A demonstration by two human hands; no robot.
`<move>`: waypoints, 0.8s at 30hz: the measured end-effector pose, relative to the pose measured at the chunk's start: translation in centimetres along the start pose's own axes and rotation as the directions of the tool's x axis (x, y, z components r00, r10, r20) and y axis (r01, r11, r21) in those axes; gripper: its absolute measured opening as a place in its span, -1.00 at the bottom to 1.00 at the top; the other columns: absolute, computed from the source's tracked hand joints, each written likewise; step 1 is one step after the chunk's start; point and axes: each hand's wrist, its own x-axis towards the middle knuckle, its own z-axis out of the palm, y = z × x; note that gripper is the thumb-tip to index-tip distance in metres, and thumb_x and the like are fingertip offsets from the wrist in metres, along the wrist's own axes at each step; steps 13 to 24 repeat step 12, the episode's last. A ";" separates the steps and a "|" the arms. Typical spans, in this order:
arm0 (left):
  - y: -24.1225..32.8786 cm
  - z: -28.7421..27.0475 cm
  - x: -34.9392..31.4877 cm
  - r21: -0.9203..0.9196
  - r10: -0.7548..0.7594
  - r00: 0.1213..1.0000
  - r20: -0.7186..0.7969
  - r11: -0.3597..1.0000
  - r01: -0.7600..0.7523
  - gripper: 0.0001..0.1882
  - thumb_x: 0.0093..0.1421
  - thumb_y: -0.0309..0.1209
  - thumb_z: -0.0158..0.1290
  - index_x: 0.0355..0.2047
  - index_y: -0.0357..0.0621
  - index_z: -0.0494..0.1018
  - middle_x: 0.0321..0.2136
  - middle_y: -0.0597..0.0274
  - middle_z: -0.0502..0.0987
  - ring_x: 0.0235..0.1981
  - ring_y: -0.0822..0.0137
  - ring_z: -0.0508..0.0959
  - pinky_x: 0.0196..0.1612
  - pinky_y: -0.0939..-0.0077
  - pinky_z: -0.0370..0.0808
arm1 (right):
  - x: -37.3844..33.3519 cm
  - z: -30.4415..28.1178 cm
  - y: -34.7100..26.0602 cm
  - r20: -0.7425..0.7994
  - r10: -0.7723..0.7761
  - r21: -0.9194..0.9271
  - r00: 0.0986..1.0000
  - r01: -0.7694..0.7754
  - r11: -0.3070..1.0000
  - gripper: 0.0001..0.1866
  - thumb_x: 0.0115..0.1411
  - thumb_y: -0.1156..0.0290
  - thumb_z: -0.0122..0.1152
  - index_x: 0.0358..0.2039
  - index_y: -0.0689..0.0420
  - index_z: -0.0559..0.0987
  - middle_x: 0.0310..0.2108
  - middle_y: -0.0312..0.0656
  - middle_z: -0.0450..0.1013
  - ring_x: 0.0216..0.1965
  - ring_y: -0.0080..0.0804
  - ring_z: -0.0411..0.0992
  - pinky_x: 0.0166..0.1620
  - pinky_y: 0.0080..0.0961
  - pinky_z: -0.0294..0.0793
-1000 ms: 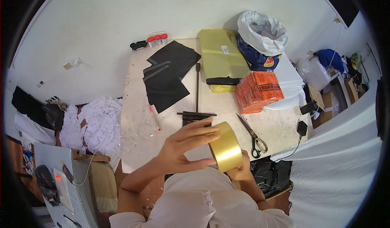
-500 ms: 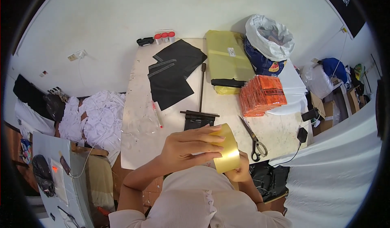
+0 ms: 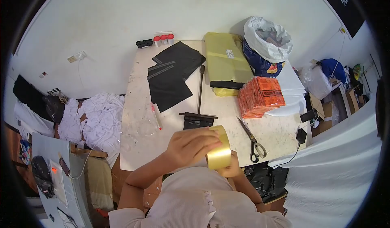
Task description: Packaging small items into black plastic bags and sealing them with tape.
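A wide roll of shiny yellow-gold tape [image 3: 219, 155] is held up over the table's front edge, close to my body. My right hand [image 3: 231, 167] is closed on its lower right side, with the fingers partly hidden behind it. My left hand [image 3: 189, 144] reaches the roll from the left, fingers stretched out and touching its side, slightly smeared by motion. Just beyond the hands, a black metal tool with a crossbar and long rod [image 3: 200, 92] lies on the table. To the right lie large scissors with black handles [image 3: 255, 144].
Black plastic bags [image 3: 170, 77], a yellow package [image 3: 225, 57], a stack of orange packets [image 3: 260, 98] and a full white-and-blue sack [image 3: 266, 45] occupy the table [image 3: 138, 150]. A red-capped marker [image 3: 157, 116] lies left, near clear plastic. A black adapter [image 3: 301, 135] sits at the right edge.
The roll has shifted a little left and turned slightly in my hands. My left fingers have come closer together against it. The things on the table stay where they were.
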 end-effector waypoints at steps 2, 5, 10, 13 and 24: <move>-0.9 0.2 0.0 0.004 -0.173 0.984 0.047 0.985 0.173 -0.85 -0.09 -0.50 0.23 -0.49 -0.27 0.50 -0.45 0.15 0.56 -0.45 0.31 0.59 -0.39 0.53 0.57 | 0.7 -1.8 -0.8 0.117 0.030 -0.027 0.993 -0.028 0.999 -0.54 -0.20 0.59 0.22 -0.16 0.25 0.48 -0.12 -0.06 0.42 0.02 -0.09 0.29 0.07 -0.31 0.23; -1.9 0.7 -0.3 -0.024 -0.109 0.974 0.196 0.993 0.116 -0.85 -0.06 -0.46 0.22 -0.49 -0.24 0.50 -0.44 0.17 0.56 -0.48 0.33 0.59 -0.45 0.54 0.54 | 1.8 -2.7 -2.5 0.422 0.117 0.524 0.899 -0.347 0.778 -0.43 0.06 0.24 0.24 0.05 0.20 0.33 -0.09 -0.18 0.40 0.02 -0.35 0.28 0.05 -0.39 0.24; -1.5 1.0 -0.8 -0.082 -0.012 0.982 0.189 0.996 0.028 -0.86 -0.04 -0.45 0.21 -0.47 -0.24 0.51 -0.41 0.20 0.57 -0.45 0.34 0.60 -0.42 0.56 0.53 | -1.0 -2.9 -1.5 0.390 0.432 0.442 0.813 -0.577 0.687 -0.55 0.20 0.23 0.08 0.03 0.20 0.35 -0.06 -0.16 0.37 -0.10 -0.42 0.32 -0.04 -0.42 0.30; -0.8 -0.4 0.2 -0.062 0.010 0.980 0.197 0.998 0.002 -0.89 -0.01 -0.47 0.19 -0.45 -0.20 0.52 -0.40 0.19 0.57 -0.41 0.21 0.60 -0.35 0.56 0.56 | -1.4 -2.5 -0.7 0.344 0.145 0.116 0.928 -0.195 0.974 -0.55 0.18 0.20 0.11 0.03 0.12 0.36 -0.10 -0.10 0.39 -0.12 -0.22 0.35 -0.03 -0.42 0.29; -0.8 -0.4 0.2 -0.062 0.010 0.980 0.197 0.998 0.002 -0.89 -0.01 -0.47 0.19 -0.45 -0.20 0.52 -0.40 0.19 0.57 -0.41 0.21 0.60 -0.35 0.56 0.56 | -1.4 -2.5 -0.7 0.344 0.145 0.116 0.928 -0.195 0.974 -0.55 0.18 0.20 0.11 0.03 0.12 0.36 -0.10 -0.10 0.39 -0.12 -0.22 0.35 -0.03 -0.42 0.29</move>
